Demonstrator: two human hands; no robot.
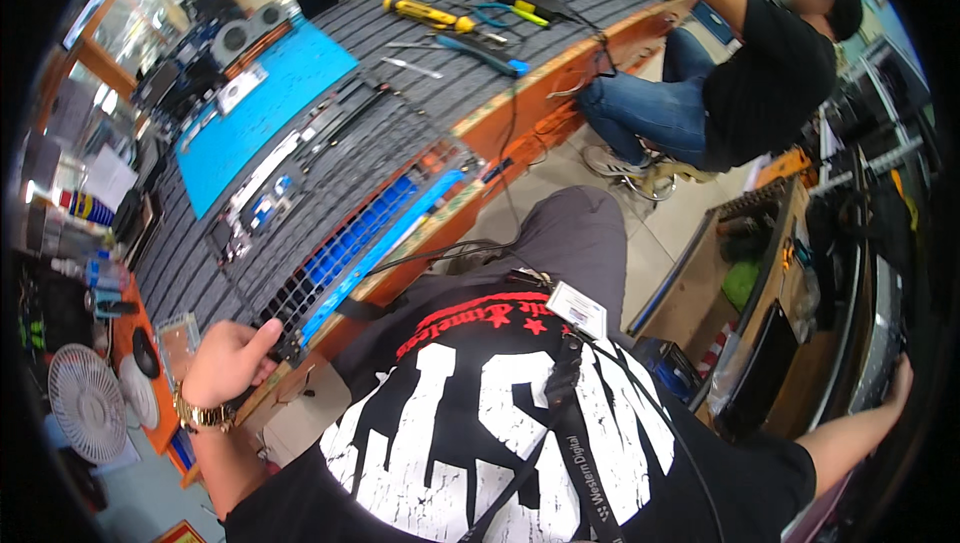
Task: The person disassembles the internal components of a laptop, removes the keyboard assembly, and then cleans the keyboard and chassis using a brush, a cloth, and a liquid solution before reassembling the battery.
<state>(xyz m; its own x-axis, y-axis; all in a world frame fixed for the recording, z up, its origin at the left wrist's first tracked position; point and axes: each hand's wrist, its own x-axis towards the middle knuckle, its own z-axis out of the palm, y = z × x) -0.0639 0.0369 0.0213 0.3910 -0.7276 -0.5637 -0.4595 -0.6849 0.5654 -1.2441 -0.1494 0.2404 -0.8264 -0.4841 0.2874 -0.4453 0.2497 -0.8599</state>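
My left hand (pixel 228 363) grips the near corner of a stripped laptop casing (pixel 345 243) at the workbench's edge, with a key grid, blue panels and a long blue strip. My right hand (pixel 885 393) reaches to the far right, fingers round the edge of a dark, laptop-like slab (pixel 866 353) standing among others. Just beyond the casing lie a bare metal frame with small boards (pixel 262 208) and a blue mat (pixel 245 118) bearing laptop parts.
On the striped bench (pixel 420 103) are a yellow screwdriver (pixel 425 15), pliers (pixel 505 13) and cables. A co-worker (pixel 750 73) sits at right, above open bins (pixel 740 283) of parts. A white fan (pixel 88 401) stands at lower left.
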